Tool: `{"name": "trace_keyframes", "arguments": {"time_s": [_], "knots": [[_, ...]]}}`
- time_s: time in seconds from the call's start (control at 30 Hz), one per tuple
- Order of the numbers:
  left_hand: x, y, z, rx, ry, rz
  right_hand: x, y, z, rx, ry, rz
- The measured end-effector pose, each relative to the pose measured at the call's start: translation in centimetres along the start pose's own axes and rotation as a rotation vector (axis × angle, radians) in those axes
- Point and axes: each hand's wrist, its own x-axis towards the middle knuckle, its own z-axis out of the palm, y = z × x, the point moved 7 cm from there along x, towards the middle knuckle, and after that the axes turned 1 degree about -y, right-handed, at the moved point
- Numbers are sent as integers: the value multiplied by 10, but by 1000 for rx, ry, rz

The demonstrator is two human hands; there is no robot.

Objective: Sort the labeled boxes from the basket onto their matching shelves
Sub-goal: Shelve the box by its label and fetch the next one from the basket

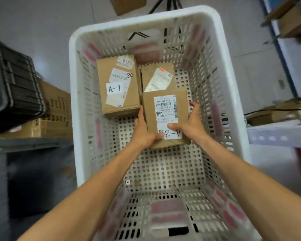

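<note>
A white perforated plastic basket point(80, 101) fills the middle of the head view. Inside it, both hands grip a cardboard box labelled A-2 point(150, 112), its label upside down to me. My left hand point(143, 131) holds its left side with the thumb on top. My right hand point(189, 124) holds its right side, thumb pressing the label. A box labelled A-1 point(118, 84) lies to the left at the basket's far end. A third box point(151, 73) with a crumpled shipping label lies behind the A-2 box, partly hidden by it.
A black crate point(12, 87) and a perforated cardboard box point(57, 108) sit on a grey shelf point(24, 143) to the left. A metal shelf point(276, 133) with cardboard items stands to the right. Tripod legs point(165, 4) and a carton point(127, 4) are on the floor beyond.
</note>
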Motion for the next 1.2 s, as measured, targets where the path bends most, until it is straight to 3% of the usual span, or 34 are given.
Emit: {"name": "trace_keyframes", "arguments": {"time_s": [0.2, 0.43, 0.6, 0.83, 1.2], "knots": [[-52, 7, -6, 54, -92, 50, -67, -25, 1, -44, -107, -129], [-128, 71, -30, 53, -148, 333, -155, -77, -27, -4, 54, -280], [-187, 110, -70, 88, -140, 493, -227, -116, -28, 35, 117, -281], [-278, 139, -85, 104, -281, 702, -323, -153, -43, -17, 215, -345], [-415, 76, -51, 162, -265, 893, -475, -89, -39, -34, 278, -401]]}}
